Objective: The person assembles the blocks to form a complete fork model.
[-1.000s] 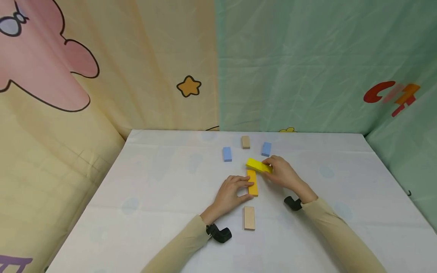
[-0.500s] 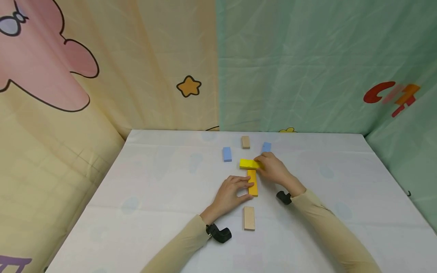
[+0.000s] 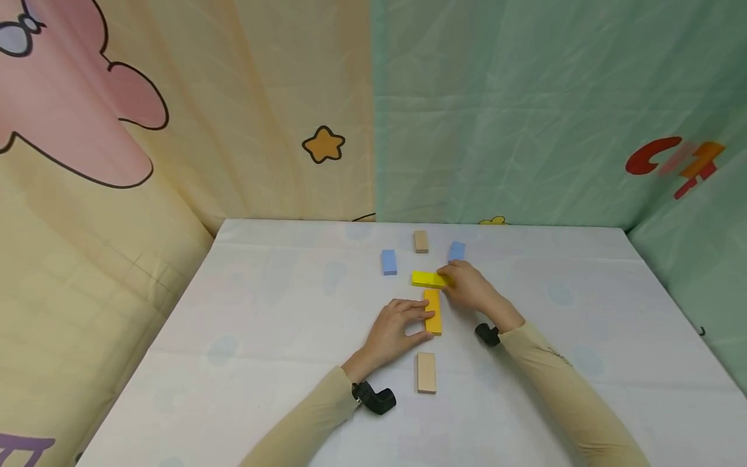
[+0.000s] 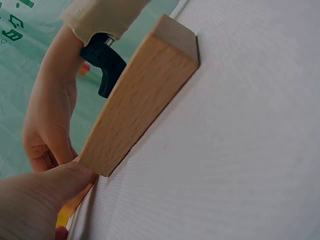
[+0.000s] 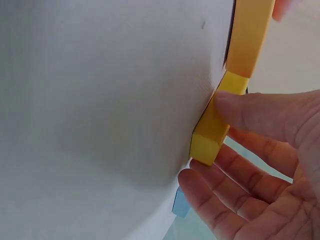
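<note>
My left hand (image 3: pixel 392 329) holds an orange block (image 3: pixel 434 325) lying lengthwise on the table, its thumb by the near end and fingertips over the left side. At the far end of that block, my right hand (image 3: pixel 474 289) pinches a yellow block (image 3: pixel 426 279) by its right end. The yellow block lies crosswise; in the right wrist view the thumb presses one side of the yellow block (image 5: pixel 211 129), close against the orange block (image 5: pixel 250 40). Whether the two touch, I cannot tell. A plain wooden block (image 3: pixel 426 373) lies nearer, large in the left wrist view.
Behind the yellow block, a blue block (image 3: pixel 389 262) lies to the left and another blue block (image 3: pixel 457 250) to the right, partly covered by the right hand. A small wooden block (image 3: pixel 421 242) sits near the back edge of the white table (image 3: pixel 280 305). Printed curtains hang behind.
The right hand has moved left with the yellow block, turning it from slanted to crosswise beyond the orange block's far end. The left hand has stayed in place.
</note>
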A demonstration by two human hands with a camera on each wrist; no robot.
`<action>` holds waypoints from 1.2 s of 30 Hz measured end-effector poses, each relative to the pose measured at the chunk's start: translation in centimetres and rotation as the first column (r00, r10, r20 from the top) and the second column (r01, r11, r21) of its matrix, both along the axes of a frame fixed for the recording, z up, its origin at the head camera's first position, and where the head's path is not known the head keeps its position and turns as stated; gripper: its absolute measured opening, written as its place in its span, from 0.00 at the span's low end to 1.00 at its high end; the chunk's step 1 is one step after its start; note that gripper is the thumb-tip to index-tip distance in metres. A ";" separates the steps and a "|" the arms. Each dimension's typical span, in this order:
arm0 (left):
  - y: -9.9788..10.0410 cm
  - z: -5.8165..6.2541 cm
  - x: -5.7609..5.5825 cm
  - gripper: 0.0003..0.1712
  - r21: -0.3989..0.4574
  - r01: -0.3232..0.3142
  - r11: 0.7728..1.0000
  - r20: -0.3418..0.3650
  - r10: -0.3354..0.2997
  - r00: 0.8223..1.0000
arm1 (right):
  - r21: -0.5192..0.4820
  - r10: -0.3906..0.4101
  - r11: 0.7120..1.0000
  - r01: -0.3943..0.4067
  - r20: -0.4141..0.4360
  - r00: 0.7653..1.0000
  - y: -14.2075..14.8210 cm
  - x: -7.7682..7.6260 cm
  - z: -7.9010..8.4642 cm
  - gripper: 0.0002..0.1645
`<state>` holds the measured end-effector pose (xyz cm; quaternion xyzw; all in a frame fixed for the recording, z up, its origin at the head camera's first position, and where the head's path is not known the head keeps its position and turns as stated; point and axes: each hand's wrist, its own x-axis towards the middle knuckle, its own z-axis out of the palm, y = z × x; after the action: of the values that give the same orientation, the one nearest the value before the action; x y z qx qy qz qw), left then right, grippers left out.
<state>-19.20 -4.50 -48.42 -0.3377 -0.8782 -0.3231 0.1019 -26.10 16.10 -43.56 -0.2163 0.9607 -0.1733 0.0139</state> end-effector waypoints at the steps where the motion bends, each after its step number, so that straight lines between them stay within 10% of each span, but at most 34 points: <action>1: 0.0 0.0 0.0 0.24 0.000 0.001 1.000 0.001 -0.001 1.000 | -0.008 -0.010 1.000 0.011 0.015 1.000 0.1 0.0 0.0 0.22; 36: 0.0 0.4 0.1 0.23 0.011 -0.008 1.000 0.051 0.007 0.999 | -0.030 0.111 0.993 -0.111 -0.022 0.994 0.2 -0.4 0.0 0.19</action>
<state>-19.09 -4.46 -47.99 -0.3253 -0.8799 -0.3363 0.0825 -26.45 16.27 -43.57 -0.2714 0.9444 -0.1853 0.0102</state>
